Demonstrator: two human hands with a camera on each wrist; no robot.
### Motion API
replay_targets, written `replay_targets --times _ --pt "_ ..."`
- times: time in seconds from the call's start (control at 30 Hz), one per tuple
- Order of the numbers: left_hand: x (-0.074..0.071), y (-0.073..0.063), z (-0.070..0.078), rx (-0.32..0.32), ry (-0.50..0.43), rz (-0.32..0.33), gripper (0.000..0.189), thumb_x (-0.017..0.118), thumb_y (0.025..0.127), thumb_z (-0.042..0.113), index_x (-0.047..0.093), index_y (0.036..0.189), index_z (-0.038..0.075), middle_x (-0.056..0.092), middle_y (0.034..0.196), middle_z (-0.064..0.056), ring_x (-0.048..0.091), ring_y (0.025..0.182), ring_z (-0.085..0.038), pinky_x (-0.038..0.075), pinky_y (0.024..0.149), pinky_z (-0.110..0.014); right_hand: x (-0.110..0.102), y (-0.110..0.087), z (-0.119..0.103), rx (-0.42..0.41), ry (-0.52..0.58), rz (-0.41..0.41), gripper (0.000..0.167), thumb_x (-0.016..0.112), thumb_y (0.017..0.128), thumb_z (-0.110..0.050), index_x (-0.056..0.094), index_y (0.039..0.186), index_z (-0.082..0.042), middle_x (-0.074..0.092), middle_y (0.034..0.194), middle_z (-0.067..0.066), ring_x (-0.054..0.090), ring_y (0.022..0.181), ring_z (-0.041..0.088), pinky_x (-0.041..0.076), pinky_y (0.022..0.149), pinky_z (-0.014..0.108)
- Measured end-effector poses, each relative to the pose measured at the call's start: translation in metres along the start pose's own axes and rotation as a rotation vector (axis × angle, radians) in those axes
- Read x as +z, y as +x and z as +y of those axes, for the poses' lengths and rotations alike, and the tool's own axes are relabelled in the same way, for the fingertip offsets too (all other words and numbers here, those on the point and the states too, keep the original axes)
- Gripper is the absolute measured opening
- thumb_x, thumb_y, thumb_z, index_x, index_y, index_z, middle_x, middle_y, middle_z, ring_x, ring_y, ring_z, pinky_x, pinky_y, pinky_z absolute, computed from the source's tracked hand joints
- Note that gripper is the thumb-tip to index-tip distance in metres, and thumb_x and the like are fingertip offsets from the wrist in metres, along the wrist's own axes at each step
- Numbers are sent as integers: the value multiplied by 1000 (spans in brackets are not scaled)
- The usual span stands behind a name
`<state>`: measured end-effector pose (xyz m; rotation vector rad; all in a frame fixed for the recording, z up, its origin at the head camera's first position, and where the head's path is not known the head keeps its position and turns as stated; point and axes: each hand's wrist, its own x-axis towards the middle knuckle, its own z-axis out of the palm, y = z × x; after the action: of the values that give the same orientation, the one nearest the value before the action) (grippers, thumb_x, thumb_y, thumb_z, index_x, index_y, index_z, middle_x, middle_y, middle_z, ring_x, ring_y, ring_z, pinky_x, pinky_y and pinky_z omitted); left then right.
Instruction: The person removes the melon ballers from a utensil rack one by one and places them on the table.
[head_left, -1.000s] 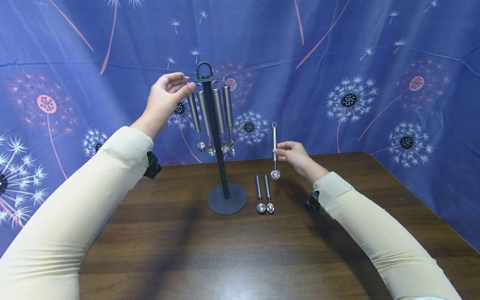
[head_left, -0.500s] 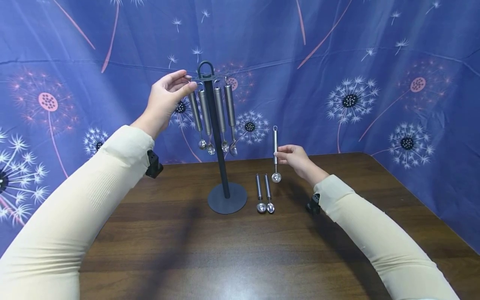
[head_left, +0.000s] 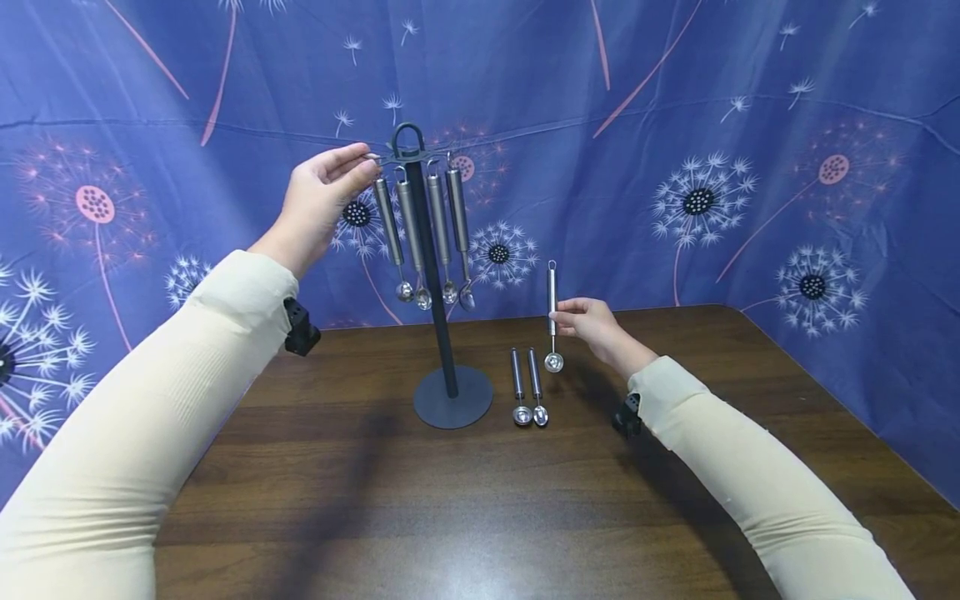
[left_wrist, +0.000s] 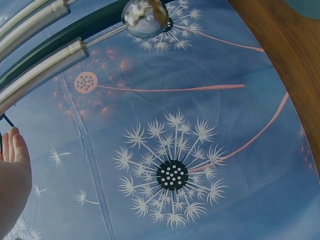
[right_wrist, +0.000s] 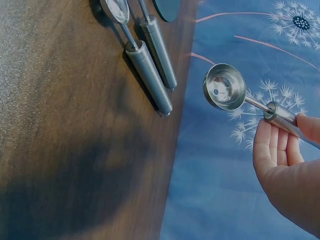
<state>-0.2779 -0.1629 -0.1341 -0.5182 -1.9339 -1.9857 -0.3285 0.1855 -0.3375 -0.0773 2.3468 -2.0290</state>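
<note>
My right hand [head_left: 596,325] pinches the steel handle of a melon baller [head_left: 553,361], held upright with its round scoop down, above the table. In the right wrist view its scoop [right_wrist: 225,86] has a small hole in the bowl. My left hand [head_left: 318,196] is at the top left of a dark utensil stand [head_left: 438,325], thumb and fingers pinching the end of a hook arm. Several steel-handled scoops [head_left: 408,221] hang from the stand. Two more scoops, one round [head_left: 522,414] and one oval [head_left: 541,414], lie side by side on the table.
The stand's round base [head_left: 453,408] rests on the brown wooden table [head_left: 420,517], left of the two lying scoops. A blue dandelion-print cloth [head_left: 600,208] hangs right behind the table's back edge.
My right hand has lowered the melon baller a little toward the table. My left hand has shifted slightly left, and its thumb has drawn back from the nearest hanging handle.
</note>
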Motion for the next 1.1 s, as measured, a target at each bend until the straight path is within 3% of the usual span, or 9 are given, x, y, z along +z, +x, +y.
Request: replay_targets --times 0.27,0.5,0.8,0.93,1.1 --pt "-2 1 0 -36 -103 -23 54 66 91 8 45 139 -7 65 115 -7 63 108 -14 44 105 -23 0 0 8 16 7 -6 35 60 95 -6 50 124 12 56 98 3 63 74 4 50 100 39" --pt "-1 1 1 -52 -102 10 53 70 89 10 49 134 -8 68 106 -5 65 102 -13 47 101 -23 0 -2 11 24 19 -8 33 60 94 -5 51 121 11 58 93 0 64 74 6 56 88 28" --pt "4 0 0 -21 -141 76 34 73 85 5 60 116 -2 68 96 1 66 91 -9 50 96 -22 1 -1 20 51 35 -8 30 60 94 -4 52 119 11 58 90 0 63 73 7 53 96 36" --pt "7 1 -1 12 -191 82 26 70 86 1 60 110 0 68 92 0 66 86 -9 51 95 -24 1 -1 23 56 28 -17 34 60 94 -3 50 122 14 59 89 1 63 72 7 57 86 27" --pt "8 1 -3 16 -187 88 27 71 85 1 60 110 0 69 89 1 67 83 -7 51 94 -24 2 -1 26 62 31 -24 35 60 94 -2 49 122 15 60 87 1 63 71 7 58 78 22"
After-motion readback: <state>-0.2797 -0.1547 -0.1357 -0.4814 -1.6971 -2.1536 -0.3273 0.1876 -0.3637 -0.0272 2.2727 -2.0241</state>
